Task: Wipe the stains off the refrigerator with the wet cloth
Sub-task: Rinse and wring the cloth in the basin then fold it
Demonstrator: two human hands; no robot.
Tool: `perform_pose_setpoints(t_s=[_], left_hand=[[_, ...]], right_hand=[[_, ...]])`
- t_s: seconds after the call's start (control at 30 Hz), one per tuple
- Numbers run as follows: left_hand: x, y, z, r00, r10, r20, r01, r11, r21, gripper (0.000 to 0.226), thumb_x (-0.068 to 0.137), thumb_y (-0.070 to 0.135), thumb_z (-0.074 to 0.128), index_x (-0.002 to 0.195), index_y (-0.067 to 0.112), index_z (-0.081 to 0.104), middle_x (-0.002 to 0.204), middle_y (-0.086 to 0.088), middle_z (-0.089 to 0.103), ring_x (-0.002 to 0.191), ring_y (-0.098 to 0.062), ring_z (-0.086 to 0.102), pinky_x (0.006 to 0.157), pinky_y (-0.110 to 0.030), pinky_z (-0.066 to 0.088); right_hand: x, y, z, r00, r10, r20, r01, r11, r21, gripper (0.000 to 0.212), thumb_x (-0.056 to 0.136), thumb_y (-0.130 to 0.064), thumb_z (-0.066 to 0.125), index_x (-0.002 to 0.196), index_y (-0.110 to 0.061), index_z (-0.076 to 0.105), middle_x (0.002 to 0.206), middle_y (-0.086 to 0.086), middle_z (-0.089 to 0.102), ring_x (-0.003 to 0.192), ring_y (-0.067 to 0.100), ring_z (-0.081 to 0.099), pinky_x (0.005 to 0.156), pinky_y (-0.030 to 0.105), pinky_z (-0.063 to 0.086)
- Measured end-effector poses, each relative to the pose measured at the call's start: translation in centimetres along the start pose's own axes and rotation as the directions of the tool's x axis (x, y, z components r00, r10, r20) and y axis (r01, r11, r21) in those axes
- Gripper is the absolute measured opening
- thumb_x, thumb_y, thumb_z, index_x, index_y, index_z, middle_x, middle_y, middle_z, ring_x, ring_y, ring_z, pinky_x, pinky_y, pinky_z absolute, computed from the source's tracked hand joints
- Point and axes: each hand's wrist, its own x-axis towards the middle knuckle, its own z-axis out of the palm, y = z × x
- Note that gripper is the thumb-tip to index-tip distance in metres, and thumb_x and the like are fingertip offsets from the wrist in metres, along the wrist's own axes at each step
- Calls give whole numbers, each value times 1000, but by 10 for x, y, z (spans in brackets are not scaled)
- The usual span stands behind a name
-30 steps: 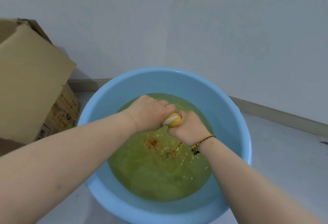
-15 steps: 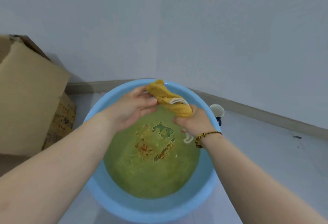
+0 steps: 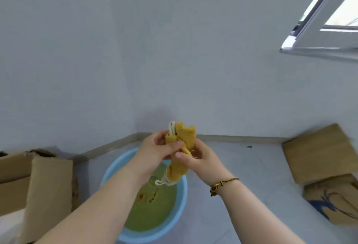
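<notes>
Far left: open cardboard box (image 3: pixel 40 183) on the floor (image 3: pixel 259 168), cut off by the left edge; inside hard to make out. Gap between it and the basin.

Left of centre: light blue basin (image 3: pixel 183 193) on the floor near the wall corner, holding murky green water (image 3: pixel 153 216) with reddish specks floating on it. The left forearm hides the basin's left side and the near rim runs to the bottom edge.

Centre, above the basin: left hand (image 3: pixel 155 151) holds the top part of the yellow cloth (image 3: pixel 184 139), thumb and curled fingers (image 3: pixel 175 145) pinching it. The cloth is twisted and bunched, upright, in the air between both hands. White cord loop (image 3: pixel 171 126) sticks out at its top, and another white loop (image 3: pixel 161 181) hangs from its lower end over the water. The cloth's middle is hidden by the hands.

Right hand (image 3: pixel 203 161) grips the cloth just below the left hand, its fingers curled round it with the thumb across the front. Braided bracelet (image 3: pixel 222 184) on that wrist.

Right: flattened cardboard (image 3: pixel 313 150) leaning at the wall, blurred. Below it a box with blue print (image 3: pixel 335 203), cut off by the right edge, print unreadable.

Top right corner: window frame (image 3: pixel 313 23), partly out of view.
</notes>
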Motion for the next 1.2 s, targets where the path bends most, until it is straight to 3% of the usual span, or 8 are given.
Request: perform_pose_setpoints(t_s=[0.13, 0.27, 0.6, 0.7, 0.8, 0.9, 1.07, 1.2], left_hand=[[-27, 42, 70, 973, -18, 229, -8, 994, 111, 34, 62, 25, 77, 90, 15, 61, 82, -1, 67, 80, -18, 61, 81, -35, 49], [-59, 50, 134, 912, -1, 411, -39, 995, 88, 10, 81, 4, 61, 82, 14, 57, 65, 6, 68, 66, -8, 65, 65, -20, 54], [-183, -12, 322, 692, -151, 706, -18, 974, 226, 29, 76, 5, 68, 102, 9, 55, 88, -7, 69, 76, -17, 70, 61, -28, 58], [-243, -58, 400, 656, -185, 731, -26, 963, 267, 9, 87, 11, 55, 96, 13, 55, 83, -6, 67, 69, -13, 69, 56, -26, 57], [-287, -96, 458, 650, -176, 739, -67, 956, 286, 5, 89, 15, 52, 94, 16, 53, 83, -4, 65, 67, -12, 67, 53, -25, 56], [-312, -134, 496, 656, -160, 737, -120, 943, 312, 4, 90, 17, 52, 89, 21, 52, 82, -3, 64, 70, -15, 64, 56, -26, 55], [-323, -205, 540, 623, -241, 744, -167, 889, 427, 8, 88, 17, 55, 84, 23, 53, 82, -4, 63, 78, -20, 63, 58, -25, 55], [-314, -272, 561, 525, -359, 772, -129, 862, 489, 8, 87, 14, 56, 84, 21, 54, 79, -4, 64, 68, -13, 64, 49, -18, 53]], right_hand=[[-70, -38, -43, 957, -74, -281, 83, 996, 21, 10, 85, -8, 61, 87, -18, 62, 88, 9, 62, 83, 17, 57, 76, 26, 49], [-141, -35, -77, 865, -108, -489, 121, 993, -4, 23, 87, -17, 60, 82, 5, 62, 72, 9, 49, 68, 14, 44, 64, 25, 39], [-375, 23, -171, 589, 57, -806, 55, 992, 110, 31, 86, -25, 59, 63, -4, 57, 56, 1, 49, 42, -3, 46, 44, 10, 39], [-460, 63, -204, 503, 177, -846, 69, 967, 244, 54, 80, -52, 56, 77, 2, 60, 63, 6, 53, 53, 7, 52, 50, 15, 43], [-521, 102, -223, 586, 276, -762, 104, 907, 408, 88, 47, -81, 61, 98, -10, 64, 85, 7, 70, 79, 22, 67, 69, 29, 55], [-561, 134, -228, 646, 304, -700, 137, 856, 499, 64, 53, -57, 78, 105, -28, 57, 99, 14, 67, 87, 23, 63, 75, 37, 53], [-599, 201, -234, 411, 460, -787, 105, 834, 542, 9, 83, -18, 66, 85, -22, 59, 77, -2, 65, 72, 13, 62, 66, 26, 53], [-606, 265, -236, 226, 490, -842, 78, 853, 517, 27, 83, -13, 65, 61, -19, 51, 41, -10, 51, 43, 1, 49, 47, 14, 42]])
